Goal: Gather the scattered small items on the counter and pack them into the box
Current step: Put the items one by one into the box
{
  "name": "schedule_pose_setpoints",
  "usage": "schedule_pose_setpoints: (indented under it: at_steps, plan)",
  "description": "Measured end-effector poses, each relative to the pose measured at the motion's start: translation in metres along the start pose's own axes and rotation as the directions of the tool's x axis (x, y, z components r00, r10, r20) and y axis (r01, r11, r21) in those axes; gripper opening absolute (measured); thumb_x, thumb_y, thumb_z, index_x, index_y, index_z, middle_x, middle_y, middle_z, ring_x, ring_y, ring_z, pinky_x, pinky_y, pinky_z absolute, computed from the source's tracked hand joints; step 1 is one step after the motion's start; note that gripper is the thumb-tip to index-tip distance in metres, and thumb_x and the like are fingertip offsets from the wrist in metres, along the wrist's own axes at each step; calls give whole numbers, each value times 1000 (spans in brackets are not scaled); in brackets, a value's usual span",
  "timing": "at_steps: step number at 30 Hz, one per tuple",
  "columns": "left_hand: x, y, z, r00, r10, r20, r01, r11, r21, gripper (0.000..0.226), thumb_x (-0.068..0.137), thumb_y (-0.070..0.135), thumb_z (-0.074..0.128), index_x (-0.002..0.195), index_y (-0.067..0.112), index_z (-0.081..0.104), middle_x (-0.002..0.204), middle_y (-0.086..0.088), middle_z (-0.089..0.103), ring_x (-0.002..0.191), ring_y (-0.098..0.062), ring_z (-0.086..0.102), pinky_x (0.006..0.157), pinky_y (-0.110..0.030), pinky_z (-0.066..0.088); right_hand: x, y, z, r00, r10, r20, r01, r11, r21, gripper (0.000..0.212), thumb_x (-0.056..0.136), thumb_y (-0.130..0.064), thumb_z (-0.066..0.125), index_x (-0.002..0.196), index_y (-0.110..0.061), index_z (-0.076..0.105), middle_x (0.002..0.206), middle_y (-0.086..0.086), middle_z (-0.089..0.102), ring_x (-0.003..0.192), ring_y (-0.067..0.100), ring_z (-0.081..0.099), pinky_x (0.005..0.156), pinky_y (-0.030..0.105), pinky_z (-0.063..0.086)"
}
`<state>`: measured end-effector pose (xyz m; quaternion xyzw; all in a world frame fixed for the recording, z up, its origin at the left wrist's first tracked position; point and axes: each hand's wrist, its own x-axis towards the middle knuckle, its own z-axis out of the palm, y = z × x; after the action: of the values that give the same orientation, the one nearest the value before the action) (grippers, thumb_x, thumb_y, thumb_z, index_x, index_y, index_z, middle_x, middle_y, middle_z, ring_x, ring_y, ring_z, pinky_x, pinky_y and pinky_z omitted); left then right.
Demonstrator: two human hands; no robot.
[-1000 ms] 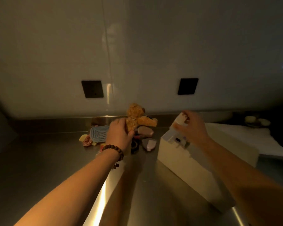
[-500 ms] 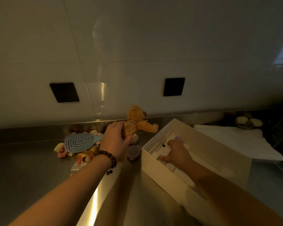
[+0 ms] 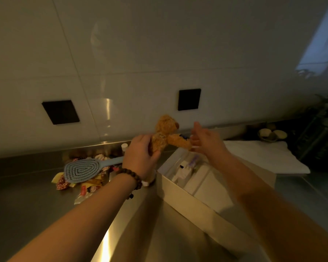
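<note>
Holding the teddy bear [image 3: 164, 137] above the counter [image 3: 27, 201], your left hand [image 3: 140, 157] has its fingers clamped round its body. Just right, over the open box [image 3: 180, 197], your right hand [image 3: 206, 140] spreads its fingers near the bear's arm. Behind-left, a hairbrush [image 3: 81, 170] lies on wrappers [image 3: 87, 186].

Both my arms are bare from the wrist right back to the bottom of the view — no sleeves anywhere. My left hand [image 3: 140, 157] carries the only thing I wear: a bracelet [image 3: 132, 176] of round, dark brown wooden beads, strung close around the wrist, with a small dark bead or tassel hanging loose beneath it. My right hand [image 3: 206, 140] is plain — no ring, no watch, no band. Its fingertips [image 3: 196, 125] are blurred.
</note>
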<state>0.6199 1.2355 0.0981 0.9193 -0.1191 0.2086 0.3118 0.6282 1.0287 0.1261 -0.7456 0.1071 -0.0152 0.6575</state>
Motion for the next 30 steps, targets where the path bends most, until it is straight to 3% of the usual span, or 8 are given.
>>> schedule_pose_setpoints:
  at_steps: [6, 10, 15, 18, 22, 25, 27, 30]
  plan:
    - [8, 71, 26, 979, 194, 70, -187, 978, -90, 44, 77, 28, 67, 117, 16, 55, 111, -5, 55, 102, -21, 49, 83, -33, 44, -25, -35, -25, 995, -70, 70, 94, 893, -441, 40, 84, -44, 65, 92, -6, 70, 81, 7, 68, 77, 20, 66, 67, 32, 54]
    - [-2, 102, 46, 972, 233, 38, -218, 949, -229, 49, 75, 15, 69, 121, 8, 55, 120, -11, 53, 112, -24, 45, 95, -28, 35, -35, -23, -42, 997, 47, 67, -37, 990, -140, 42, 89, -45, 58, 110, -10, 66, 105, 11, 70, 96, 24, 67, 80, 40, 57]
    - [-14, 121, 63, 929, 359, 90, -293, 862, -415, 47, 81, 15, 62, 127, 14, 53, 127, -3, 54, 118, -13, 46, 100, -18, 33, -43, 0, -58, 997, 37, 64, -48, 981, 186, 44, 85, -44, 64, 111, -9, 67, 103, 9, 73, 97, 21, 69, 80, 33, 57]
    - [-10, 117, 63, 914, 389, 113, -301, 840, -451, 45, 82, 17, 63, 126, 19, 55, 128, 2, 56, 115, 0, 44, 103, -29, 39, -44, 9, -74, 1000, 26, -9, -23, 979, 202, 37, 83, -32, 69, 107, -4, 68, 102, 14, 72, 94, 25, 70, 81, 37, 58]
    - [-1, 108, 68, 923, 384, 17, -373, 906, -201, 70, 77, 43, 66, 139, 28, 37, 150, -1, 28, 134, -15, 25, 112, -39, 20, -48, 17, -91, 996, -5, -85, 9, 999, 48, 33, 81, -24, 73, 106, -4, 68, 91, 10, 73, 76, 14, 72, 65, 30, 59]
    - [5, 105, 74, 913, 275, 301, -197, 944, -266, 104, 71, 52, 71, 148, 28, 5, 156, 6, 3, 138, -7, 9, 110, -26, 14, -55, 21, -98, 996, -23, -89, 23, 1000, 3, 32, 80, -23, 74, 106, -7, 67, 83, 3, 72, 62, 4, 69, 49, 17, 50]
    - [3, 105, 80, 822, 278, 497, -56, 908, -414, 106, 70, 41, 77, 147, 27, 6, 150, 5, 24, 130, -2, 26, 104, -20, 27, -58, 25, -100, 996, -10, -90, 16, 998, 58, 36, 79, -24, 75, 110, -8, 66, 94, 7, 73, 79, 12, 72, 58, 21, 55]
    - [-6, 106, 87, 771, 347, 533, -50, 869, -493, 75, 74, 30, 74, 137, 28, 33, 125, 6, 55, 111, -8, 54, 90, -26, 49, -63, 34, -97, 996, 33, -80, -27, 997, 75, 34, 82, -25, 72, 109, -5, 66, 97, 11, 73, 87, 21, 72, 72, 31, 59]
